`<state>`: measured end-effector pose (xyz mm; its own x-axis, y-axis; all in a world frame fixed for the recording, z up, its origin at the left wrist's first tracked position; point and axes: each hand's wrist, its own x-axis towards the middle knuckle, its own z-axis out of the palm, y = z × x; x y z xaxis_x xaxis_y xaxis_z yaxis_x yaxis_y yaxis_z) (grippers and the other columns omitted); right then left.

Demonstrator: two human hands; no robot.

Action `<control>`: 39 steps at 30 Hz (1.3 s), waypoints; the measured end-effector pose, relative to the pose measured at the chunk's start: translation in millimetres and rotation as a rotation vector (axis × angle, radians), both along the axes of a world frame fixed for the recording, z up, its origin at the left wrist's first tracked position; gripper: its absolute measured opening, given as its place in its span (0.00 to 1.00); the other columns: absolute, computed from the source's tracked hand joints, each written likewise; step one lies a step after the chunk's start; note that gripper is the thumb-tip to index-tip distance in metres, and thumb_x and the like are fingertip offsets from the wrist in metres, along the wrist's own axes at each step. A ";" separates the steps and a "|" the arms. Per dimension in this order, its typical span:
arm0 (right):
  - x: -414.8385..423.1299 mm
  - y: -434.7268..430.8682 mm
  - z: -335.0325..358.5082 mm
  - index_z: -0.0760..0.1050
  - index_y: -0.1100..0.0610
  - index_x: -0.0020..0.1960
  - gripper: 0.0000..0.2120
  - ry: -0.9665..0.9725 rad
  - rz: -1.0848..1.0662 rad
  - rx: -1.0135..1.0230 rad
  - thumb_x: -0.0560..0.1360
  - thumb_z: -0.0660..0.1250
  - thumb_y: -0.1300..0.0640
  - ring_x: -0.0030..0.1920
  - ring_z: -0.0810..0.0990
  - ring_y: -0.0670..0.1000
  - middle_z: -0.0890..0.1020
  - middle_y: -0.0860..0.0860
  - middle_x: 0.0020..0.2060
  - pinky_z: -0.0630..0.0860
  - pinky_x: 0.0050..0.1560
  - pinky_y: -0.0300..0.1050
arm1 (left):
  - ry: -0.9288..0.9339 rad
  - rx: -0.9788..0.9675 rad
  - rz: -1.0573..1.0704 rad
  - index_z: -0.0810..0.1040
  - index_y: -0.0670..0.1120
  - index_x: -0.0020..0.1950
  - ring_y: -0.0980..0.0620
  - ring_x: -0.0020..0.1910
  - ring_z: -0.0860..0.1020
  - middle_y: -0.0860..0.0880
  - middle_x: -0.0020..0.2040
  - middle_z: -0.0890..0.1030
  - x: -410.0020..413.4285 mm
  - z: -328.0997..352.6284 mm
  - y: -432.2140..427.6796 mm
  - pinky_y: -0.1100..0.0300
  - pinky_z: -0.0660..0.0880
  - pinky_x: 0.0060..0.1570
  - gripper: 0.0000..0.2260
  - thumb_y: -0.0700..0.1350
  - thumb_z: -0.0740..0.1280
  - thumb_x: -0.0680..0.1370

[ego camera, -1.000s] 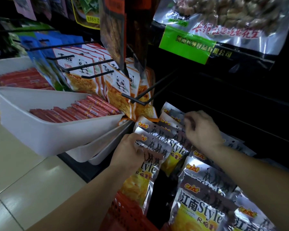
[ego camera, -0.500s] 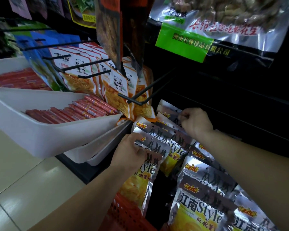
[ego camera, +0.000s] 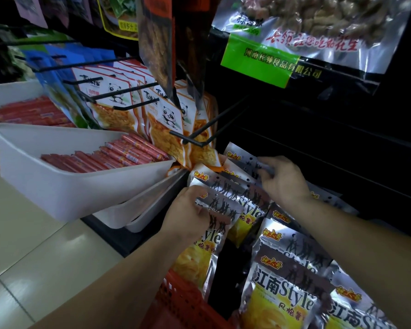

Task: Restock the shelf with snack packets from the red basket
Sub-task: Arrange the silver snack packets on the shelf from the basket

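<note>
our left hand (ego camera: 188, 216) grips a packet (ego camera: 223, 207), our right hand (ego camera: 282, 184) pinches a second packet (ego camera: 242, 160); slick foil could slip that pinch and drop.

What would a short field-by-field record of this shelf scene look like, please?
left hand: grips front silver packet by its top
right hand: pinches rear silver packet by its top
red basket: bottom edge, beside left forearm
white tray: holds red sausages
panda packets: hanging behind the tray

Silver-yellow snack packets (ego camera: 282, 288); red basket (ego camera: 183, 305); white bins (ego camera: 64, 186); red sausages (ego camera: 109, 157).
</note>
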<state>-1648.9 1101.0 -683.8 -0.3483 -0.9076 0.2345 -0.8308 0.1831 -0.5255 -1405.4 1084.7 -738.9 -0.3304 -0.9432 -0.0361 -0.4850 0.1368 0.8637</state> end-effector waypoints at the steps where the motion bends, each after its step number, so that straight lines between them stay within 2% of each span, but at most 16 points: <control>1: 1.2 7.4 5.2 0.79 0.56 0.70 0.17 0.009 0.003 -0.030 0.81 0.70 0.59 0.64 0.78 0.60 0.78 0.57 0.68 0.77 0.64 0.55 | -0.023 -0.002 0.003 0.76 0.55 0.61 0.56 0.29 0.73 0.50 0.53 0.80 0.5 2.6 0.4 0.65 0.68 0.24 0.16 0.37 0.64 0.78; 4: 4.8 45.8 14.7 0.82 0.51 0.63 0.11 -0.029 0.014 -0.019 0.81 0.69 0.56 0.56 0.80 0.52 0.80 0.48 0.59 0.76 0.57 0.49 | -0.090 -0.004 -0.014 0.76 0.55 0.62 0.52 0.35 0.80 0.53 0.49 0.81 2.0 12.4 5.9 0.54 0.77 0.29 0.14 0.39 0.63 0.81; 7: 7.8 91.3 20.8 0.83 0.48 0.60 0.09 -0.083 0.067 0.183 0.81 0.70 0.53 0.52 0.81 0.48 0.81 0.42 0.50 0.76 0.54 0.46 | -0.169 0.026 -0.111 0.77 0.55 0.53 0.59 0.27 0.76 0.56 0.45 0.86 -4.4 21.6 20.6 0.62 0.71 0.26 0.13 0.37 0.62 0.80; 9: 10.2 123.9 18.4 0.83 0.49 0.61 0.10 -0.082 0.077 0.269 0.81 0.71 0.52 0.50 0.82 0.48 0.82 0.42 0.48 0.79 0.56 0.48 | -0.273 0.000 -0.195 0.81 0.50 0.47 0.56 0.40 0.83 0.51 0.50 0.87 -18.9 25.2 34.6 0.60 0.78 0.36 0.11 0.36 0.63 0.78; 11: 12.0 157.5 9.7 0.82 0.49 0.62 0.10 -0.044 0.076 0.328 0.81 0.70 0.52 0.51 0.83 0.50 0.81 0.43 0.49 0.81 0.56 0.51 | -0.267 0.097 -0.271 0.83 0.47 0.52 0.51 0.50 0.83 0.47 0.50 0.86 -36.2 21.9 53.1 0.58 0.81 0.50 0.06 0.40 0.69 0.77; 14: 10.8 202.4 -10.7 0.80 0.47 0.64 0.13 0.118 0.105 0.416 0.81 0.69 0.50 0.57 0.81 0.53 0.78 0.43 0.53 0.79 0.55 0.50 | -0.222 0.317 -0.418 0.78 0.48 0.64 0.58 0.50 0.80 0.57 0.49 0.81 -60.2 3.3 83.8 0.65 0.77 0.50 0.19 0.46 0.76 0.74; 16: 3.3 213.3 -16.6 0.77 0.48 0.71 0.20 0.188 0.115 0.440 0.80 0.70 0.49 0.65 0.76 0.53 0.77 0.45 0.64 0.76 0.62 0.50 | -0.202 0.415 -0.420 0.73 0.50 0.69 0.53 0.55 0.80 0.55 0.56 0.78 -69.0 -10.7 102.4 0.57 0.80 0.53 0.24 0.46 0.76 0.74; 17: -0.9 214.0 -16.9 0.75 0.49 0.73 0.22 0.189 0.105 0.426 0.80 0.70 0.49 0.69 0.74 0.53 0.75 0.46 0.68 0.75 0.66 0.50 | -0.193 0.422 -0.403 0.72 0.51 0.68 0.52 0.55 0.79 0.55 0.58 0.78 -71.4 -17.8 109.0 0.57 0.80 0.50 0.25 0.46 0.76 0.75; 19: -8.0 210.6 -16.5 0.73 0.50 0.76 0.25 0.157 0.043 0.372 0.80 0.71 0.49 0.73 0.69 0.53 0.73 0.48 0.73 0.72 0.68 0.50 | -0.215 0.380 -0.357 0.71 0.54 0.66 0.57 0.50 0.78 0.58 0.54 0.77 -73.2 -25.9 114.8 0.62 0.75 0.42 0.24 0.47 0.77 0.74; 22: -11.0 202.2 -15.8 0.70 0.47 0.77 0.27 0.071 -0.049 0.392 0.79 0.71 0.47 0.72 0.72 0.55 0.73 0.49 0.74 0.75 0.64 0.51 | -0.269 0.367 -0.251 0.74 0.53 0.64 0.56 0.47 0.76 0.58 0.50 0.77 -73.4 -28.5 112.7 0.60 0.73 0.48 0.19 0.49 0.77 0.76; 26: -5.4 199.4 -20.1 0.71 0.44 0.75 0.25 -0.050 -0.001 0.565 0.79 0.72 0.47 0.52 0.82 0.51 0.81 0.48 0.65 0.78 0.50 0.46 | -0.196 0.434 -0.218 0.79 0.53 0.53 0.55 0.50 0.79 0.51 0.55 0.82 -78.6 -35.5 116.5 0.61 0.77 0.49 0.04 0.45 0.72 0.80; 30: -7.6 203.6 -6.3 0.75 0.46 0.70 0.21 -0.154 0.005 0.522 0.79 0.74 0.51 0.48 0.80 0.48 0.79 0.44 0.53 0.76 0.44 0.41 | -0.171 0.400 -0.191 0.79 0.55 0.47 0.55 0.49 0.78 0.56 0.50 0.80 -78.5 -27.8 122.3 0.62 0.73 0.45 0.06 0.46 0.69 0.82; 32: -5.9 206.8 10.7 0.78 0.47 0.66 0.17 -0.227 -0.013 0.485 0.79 0.74 0.51 0.44 0.80 0.45 0.79 0.43 0.48 0.73 0.39 0.37 | -0.052 0.418 -0.191 0.79 0.53 0.48 0.54 0.52 0.79 0.54 0.52 0.82 -74.5 -14.0 124.7 0.62 0.74 0.46 0.04 0.46 0.68 0.83; 34: -3.2 209.3 31.8 0.80 0.48 0.61 0.12 -0.257 0.003 0.460 0.79 0.74 0.50 0.44 0.81 0.46 0.81 0.44 0.46 0.72 0.39 0.38 | 0.074 0.395 -0.203 0.77 0.50 0.49 0.52 0.52 0.81 0.50 0.51 0.84 -69.1 11.1 126.6 0.61 0.77 0.50 0.04 0.47 0.67 0.83; 37: 6.7 219.2 77.8 0.78 0.51 0.53 0.11 -0.248 0.019 0.438 0.78 0.74 0.46 0.43 0.78 0.44 0.78 0.43 0.42 0.72 0.39 0.37 | 0.163 0.268 -0.222 0.76 0.49 0.49 0.55 0.39 0.78 0.53 0.39 0.83 -58.8 66.0 132.9 0.66 0.77 0.39 0.06 0.49 0.65 0.84; 39: 16.6 230.1 109.9 0.81 0.55 0.54 0.16 -0.321 -0.047 0.367 0.75 0.77 0.44 0.48 0.81 0.48 0.81 0.50 0.46 0.80 0.47 0.47 | 0.176 0.178 -0.209 0.75 0.48 0.46 0.57 0.32 0.73 0.55 0.32 0.77 -48.3 104.7 139.7 0.68 0.71 0.30 0.08 0.47 0.65 0.85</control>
